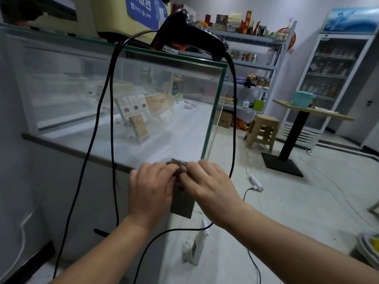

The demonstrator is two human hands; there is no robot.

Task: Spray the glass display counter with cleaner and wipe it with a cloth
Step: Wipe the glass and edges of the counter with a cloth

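Note:
A brown-grey cloth [182, 201] hangs between my two hands in front of the lower right corner of the glass display counter [143, 111]. My left hand [150, 189] grips its left side and my right hand [209, 184] pinches its right side, with the cloth bunched at the top. A white spray bottle [194, 244] stands on the floor below my hands, next to the counter's base. The counter's front pane looks hazy, and small boxes show inside it.
A black barcode scanner [184, 31] lies on the counter top, and its black cable [111, 128] loops down across the glass to the floor. A power strip [255, 182], a plastic stool [261, 130], a small table [311, 113], shelves and a fridge [336, 78] stand to the right.

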